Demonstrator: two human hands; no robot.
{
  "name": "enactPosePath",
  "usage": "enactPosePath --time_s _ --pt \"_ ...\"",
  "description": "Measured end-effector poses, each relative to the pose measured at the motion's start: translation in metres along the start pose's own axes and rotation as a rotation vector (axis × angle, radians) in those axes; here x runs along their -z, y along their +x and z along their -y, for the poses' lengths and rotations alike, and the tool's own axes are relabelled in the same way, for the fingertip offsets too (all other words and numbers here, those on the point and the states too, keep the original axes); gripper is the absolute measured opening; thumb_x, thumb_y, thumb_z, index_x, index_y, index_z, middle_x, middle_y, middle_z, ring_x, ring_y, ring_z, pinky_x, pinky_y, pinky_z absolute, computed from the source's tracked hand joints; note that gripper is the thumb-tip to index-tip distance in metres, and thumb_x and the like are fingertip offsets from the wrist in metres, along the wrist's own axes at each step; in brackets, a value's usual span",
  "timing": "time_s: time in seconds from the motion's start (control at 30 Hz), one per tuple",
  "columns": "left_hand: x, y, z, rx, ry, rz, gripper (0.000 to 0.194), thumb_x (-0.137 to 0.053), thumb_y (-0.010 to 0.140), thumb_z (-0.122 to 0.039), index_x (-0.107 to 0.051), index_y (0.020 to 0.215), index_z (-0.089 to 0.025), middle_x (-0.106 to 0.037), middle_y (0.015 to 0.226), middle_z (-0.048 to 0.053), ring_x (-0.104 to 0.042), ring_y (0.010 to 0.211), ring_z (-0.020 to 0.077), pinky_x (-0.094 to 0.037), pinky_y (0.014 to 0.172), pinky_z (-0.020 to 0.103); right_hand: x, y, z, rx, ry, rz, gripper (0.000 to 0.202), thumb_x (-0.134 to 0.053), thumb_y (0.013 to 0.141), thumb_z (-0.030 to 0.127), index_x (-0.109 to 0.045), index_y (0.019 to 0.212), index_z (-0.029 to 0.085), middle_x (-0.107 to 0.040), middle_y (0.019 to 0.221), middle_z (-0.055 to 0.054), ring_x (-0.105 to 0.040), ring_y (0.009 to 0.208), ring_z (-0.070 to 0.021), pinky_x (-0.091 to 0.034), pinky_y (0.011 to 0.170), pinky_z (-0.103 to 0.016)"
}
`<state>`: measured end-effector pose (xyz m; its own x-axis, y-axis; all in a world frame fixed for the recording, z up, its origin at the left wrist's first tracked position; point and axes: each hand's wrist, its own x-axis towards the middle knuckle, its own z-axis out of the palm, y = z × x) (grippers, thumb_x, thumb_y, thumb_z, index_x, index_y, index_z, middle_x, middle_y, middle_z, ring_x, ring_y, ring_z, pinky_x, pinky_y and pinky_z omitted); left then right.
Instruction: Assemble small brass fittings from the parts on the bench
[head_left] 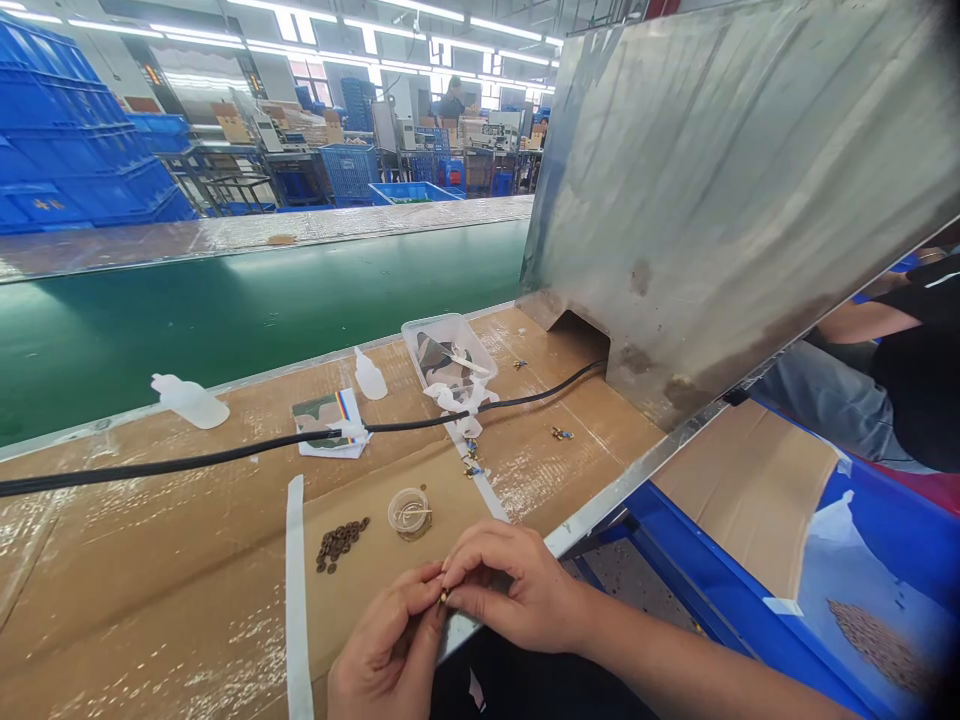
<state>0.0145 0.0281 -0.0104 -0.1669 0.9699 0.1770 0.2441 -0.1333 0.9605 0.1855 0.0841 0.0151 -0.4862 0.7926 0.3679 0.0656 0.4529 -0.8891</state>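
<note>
Near the bench's front edge, my left hand (394,625) and my right hand (517,585) meet, fingertips pinched together on a small brass-coloured part (444,596). Most of that part is hidden by the fingers. Just beyond them stands a small clear round cup (409,512) with a thin stick in it. To its left lies a heap of small dark brown rings (341,545). Several tiny blue-and-brass parts (471,458) are scattered farther up, with more (562,433) to the right.
A black cable (225,458) crosses the cardboard-covered bench into a metal partition's (697,200) notch. Behind it are white squeeze bottles (191,400) and a clear tub (480,345). A green conveyor belt (300,300) runs beyond. At right sits a co-worker (907,350) beside blue bins (690,560).
</note>
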Motion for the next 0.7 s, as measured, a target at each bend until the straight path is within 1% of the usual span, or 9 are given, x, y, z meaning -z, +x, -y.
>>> enactPosePath --time_s 0.1,0.2,0.37,0.47,0.57,0.7 --pt "0.001 -0.001 -0.003 -0.058 0.122 -0.015 0.012 -0.067 0.079 -0.025 -0.076 0.086 -0.028 -0.075 0.099 0.005 -0.071 0.09 0.0237 -0.056 0.084 0.034 -0.001 0.0 -0.001 -0.005 0.018 -0.003 0.007 -0.067 0.084 0.019 -0.067 0.091 0.017 -0.068 0.089 -0.007 -0.064 0.081 -0.0159 -0.051 0.07 -0.023" --pt "0.001 -0.001 -0.006 -0.093 0.215 -0.022 0.013 -0.065 0.08 -0.025 -0.075 0.086 -0.03 -0.075 0.099 0.004 -0.071 0.089 0.0226 -0.056 0.081 0.031 -0.001 -0.001 -0.002 -0.009 0.02 0.005 0.007 -0.067 0.085 0.019 -0.067 0.091 0.017 -0.068 0.089 -0.006 -0.064 0.082 -0.0157 -0.051 0.071 -0.024" --pt "0.001 -0.001 -0.007 -0.131 0.268 -0.016 0.018 -0.063 0.081 -0.023 -0.075 0.09 -0.031 -0.075 0.102 0.003 -0.07 0.092 0.0213 -0.055 0.083 0.03 -0.001 -0.001 -0.001 -0.028 0.022 0.013 0.007 -0.065 0.085 0.019 -0.067 0.092 0.018 -0.068 0.091 -0.006 -0.064 0.082 -0.0149 -0.051 0.071 -0.023" --pt "-0.001 -0.004 -0.008 -0.122 0.282 -0.025 0.018 -0.062 0.082 -0.023 -0.076 0.09 -0.032 -0.075 0.103 0.003 -0.07 0.092 0.0214 -0.055 0.082 0.029 -0.001 -0.001 0.0 -0.03 0.026 0.022 0.008 -0.065 0.084 0.018 -0.067 0.092 0.018 -0.067 0.091 -0.006 -0.063 0.08 -0.0142 -0.051 0.068 -0.022" --pt "-0.005 -0.009 -0.009 -0.083 0.298 -0.083 0.02 -0.061 0.083 -0.025 -0.076 0.092 -0.034 -0.074 0.105 0.001 -0.07 0.092 0.0202 -0.054 0.081 0.027 -0.001 -0.001 0.001 -0.034 0.032 0.027 0.01 -0.065 0.082 0.017 -0.067 0.091 0.018 -0.067 0.091 -0.006 -0.063 0.077 -0.0136 -0.051 0.066 -0.021" --pt "-0.009 -0.012 -0.009 -0.051 0.319 -0.131 0.019 -0.06 0.083 -0.028 -0.076 0.09 -0.035 -0.074 0.105 0.001 -0.07 0.091 0.0205 -0.054 0.078 0.026 -0.001 0.0 0.0 -0.024 0.037 0.012 0.008 -0.066 0.08 0.015 -0.068 0.088 0.018 -0.069 0.088 -0.005 -0.064 0.08 -0.0147 -0.052 0.071 -0.023"
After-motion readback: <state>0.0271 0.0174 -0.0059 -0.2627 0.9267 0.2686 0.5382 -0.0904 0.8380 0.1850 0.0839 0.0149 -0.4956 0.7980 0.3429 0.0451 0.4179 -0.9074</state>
